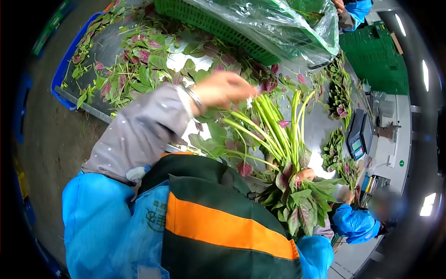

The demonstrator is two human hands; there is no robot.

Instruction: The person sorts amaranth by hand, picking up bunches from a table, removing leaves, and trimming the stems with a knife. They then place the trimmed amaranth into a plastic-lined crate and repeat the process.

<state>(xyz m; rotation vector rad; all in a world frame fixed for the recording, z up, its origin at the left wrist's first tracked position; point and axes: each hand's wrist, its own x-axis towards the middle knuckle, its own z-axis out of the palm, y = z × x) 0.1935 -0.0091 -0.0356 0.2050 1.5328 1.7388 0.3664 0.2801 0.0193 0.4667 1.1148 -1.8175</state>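
My right hand [305, 175] is closed around a bunch of leafy amaranth greens [274, 132]. Its long pale-green stems point up and away from me, and its green and purple leaves hang over my lap. Most of that hand is hidden by leaves. My left hand [224, 90], with a bracelet at the wrist, is near the cut ends of the stems at their upper left. Motion blurs its fingers, so I cannot make out whether they grip anything. Loose amaranth leaves [144, 58] lie scattered beneath and beyond this hand.
A green crate [218, 30] lined with clear plastic [297, 39] stands at the far side of the metal table [103, 108]. More greens [338, 88] and a scale [357, 139] are to the right. A co-worker in blue sleeves [355, 224] handles greens at the right; another person's sleeve [357, 13] shows above.
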